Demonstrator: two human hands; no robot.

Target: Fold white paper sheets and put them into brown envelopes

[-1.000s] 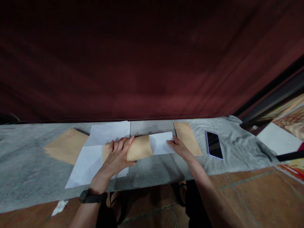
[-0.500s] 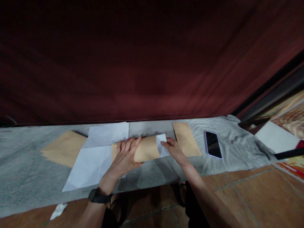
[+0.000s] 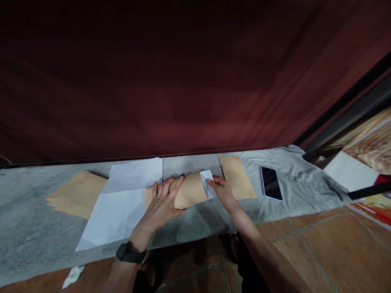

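Observation:
My left hand (image 3: 165, 200), with a dark watch on its wrist, grips a brown paper envelope (image 3: 190, 190) near its left part, fingers over the top and thumb at the lower edge. The envelope bows upward between my hands. From its right end sticks out a folded white paper (image 3: 206, 182), the rest of it apparently inside the envelope. My right hand (image 3: 222, 189) pinches that paper by its outer edge, thumb on top. Under and left of my left hand lies a creased white sheet (image 3: 122, 213). Right of my right hand rests another brown envelope (image 3: 238, 177).
Several brown envelopes (image 3: 79, 193) lie stacked at the left on the grey cloth (image 3: 27, 224). A phone (image 3: 271, 184) lies at the right. A dark red curtain (image 3: 195, 89) hangs behind. Below is a tiled floor (image 3: 317, 248) with a crumpled white scrap (image 3: 73, 276).
My view has shifted slightly. The right end of the held envelope is raised a little, and slightly less white paper shows beyond it. Both hands keep their holds.

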